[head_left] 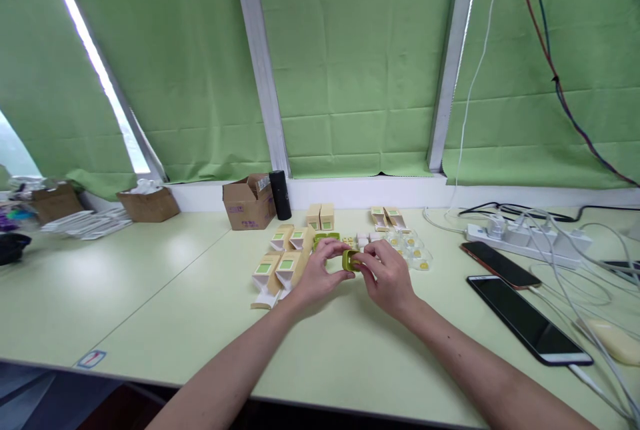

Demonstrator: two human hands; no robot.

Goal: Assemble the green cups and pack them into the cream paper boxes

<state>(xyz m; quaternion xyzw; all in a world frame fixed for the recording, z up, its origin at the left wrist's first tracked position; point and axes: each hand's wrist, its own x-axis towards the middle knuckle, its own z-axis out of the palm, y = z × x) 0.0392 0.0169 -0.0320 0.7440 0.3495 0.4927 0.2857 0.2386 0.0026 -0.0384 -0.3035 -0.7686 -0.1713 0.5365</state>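
My left hand (324,271) holds a small olive-green open case (350,261) by its side, a little above the table. My right hand (387,277) is closed, its fingertips at the opening of the case; what they pinch, if anything, is hidden. Just behind my hands are another green case (327,237), small yellow pieces (347,241) and several white pieces (367,238). Clear plastic packs with yellow centres (415,253) lie to the right of them. On the left stand several cream cartons with green labels (287,267), their flaps open toward me.
Two cream boxes (321,216) and more open cartons (389,219) stand farther back. A brown cardboard box (247,203) and a black cylinder (281,195) are behind to the left. Two phones (530,320), a power strip (525,243) and tangled white cables occupy the right side.
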